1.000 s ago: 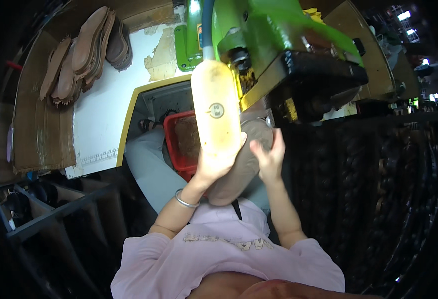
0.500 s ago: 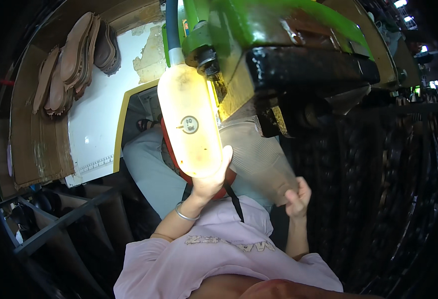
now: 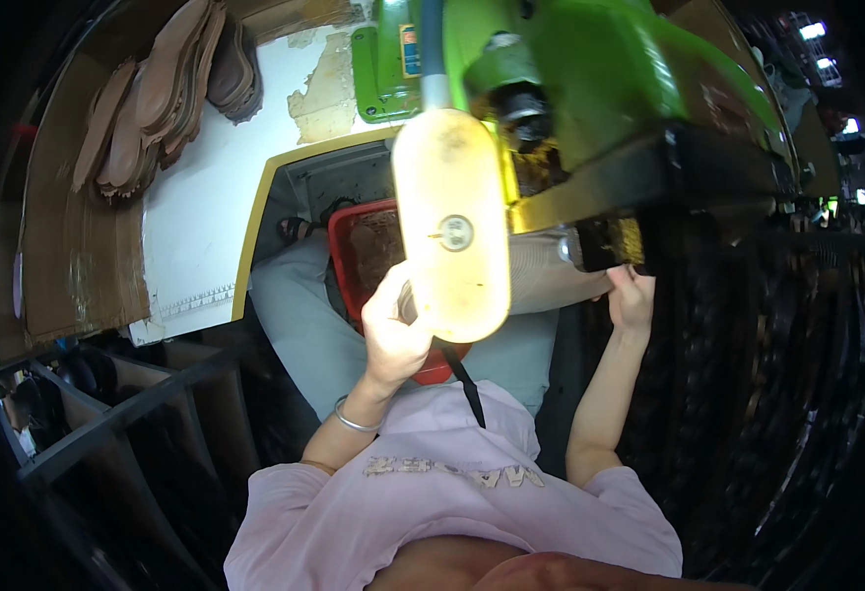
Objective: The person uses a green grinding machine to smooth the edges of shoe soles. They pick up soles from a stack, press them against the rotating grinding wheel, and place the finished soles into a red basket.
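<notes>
A long, flat, grey-brown shoe sole with fine ribbed lines (image 3: 554,276) lies roughly crosswise in front of me, under the front of a green machine (image 3: 600,59). My left hand (image 3: 398,330) is closed around its left end, which the glowing oblong lamp (image 3: 452,286) mostly hides. At the other end, my right hand (image 3: 632,295) pinches the sole's tip beside the machine's dark lower part (image 3: 605,246). The lamp hangs between me and the middle of the sole, so the place where sole and machine meet is hidden.
Stacks of brown soles (image 3: 171,84) lie in a cardboard tray (image 3: 83,266) on the white table (image 3: 191,236), at left. A red basket (image 3: 344,251) stands between my legs. Grey rack dividers (image 3: 122,419) fill the lower left. Dark hanging items crowd the right.
My right hand has moved up and right, swinging the sole from a steep slant to nearly crosswise. My left hand keeps its hold. Lamp and machine appear further right in the view.
</notes>
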`<move>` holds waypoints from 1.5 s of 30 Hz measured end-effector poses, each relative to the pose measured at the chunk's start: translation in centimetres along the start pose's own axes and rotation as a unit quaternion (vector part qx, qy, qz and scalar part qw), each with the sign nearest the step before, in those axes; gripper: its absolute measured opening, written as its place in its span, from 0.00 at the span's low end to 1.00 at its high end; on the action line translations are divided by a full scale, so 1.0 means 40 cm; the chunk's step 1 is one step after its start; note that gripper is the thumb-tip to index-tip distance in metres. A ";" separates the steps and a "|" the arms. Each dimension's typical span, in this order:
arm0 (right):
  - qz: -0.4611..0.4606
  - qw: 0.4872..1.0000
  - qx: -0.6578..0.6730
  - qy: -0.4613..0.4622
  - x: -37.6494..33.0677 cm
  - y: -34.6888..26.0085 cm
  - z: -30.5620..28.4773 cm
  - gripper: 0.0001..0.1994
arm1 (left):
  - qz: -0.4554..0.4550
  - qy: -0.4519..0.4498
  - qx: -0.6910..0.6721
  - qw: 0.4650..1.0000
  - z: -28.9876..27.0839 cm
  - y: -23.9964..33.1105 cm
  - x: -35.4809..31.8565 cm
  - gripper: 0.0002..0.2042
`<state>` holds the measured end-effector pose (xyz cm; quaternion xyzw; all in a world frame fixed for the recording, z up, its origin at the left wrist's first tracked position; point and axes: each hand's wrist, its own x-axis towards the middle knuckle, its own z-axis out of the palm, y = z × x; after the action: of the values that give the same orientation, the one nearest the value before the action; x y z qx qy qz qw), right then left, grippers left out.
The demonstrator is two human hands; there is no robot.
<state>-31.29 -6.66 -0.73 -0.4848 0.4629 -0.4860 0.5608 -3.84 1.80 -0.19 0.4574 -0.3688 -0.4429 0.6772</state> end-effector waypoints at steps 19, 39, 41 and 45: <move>0.052 0.993 0.096 0.035 -0.155 0.058 -0.023 0.20 | -0.032 -0.085 0.038 0.995 -0.012 -0.152 0.006 0.09; 0.015 0.994 0.091 -0.057 -0.026 0.122 -0.013 0.22 | 0.017 0.029 0.049 0.998 -0.055 -0.036 -0.002 0.16; 0.054 0.988 0.138 -0.045 -0.049 0.142 -0.005 0.22 | 0.043 0.026 0.098 0.994 -0.035 -0.045 -0.001 0.14; 0.086 0.971 0.223 -0.012 -0.113 0.188 0.002 0.20 | 0.008 -0.018 -0.001 1.000 -0.012 -0.140 0.009 0.10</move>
<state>-30.92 -1.71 -7.99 -0.3114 0.3763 -0.5208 0.7001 -4.75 0.53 -5.59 0.4455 -0.3837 -0.4460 0.6748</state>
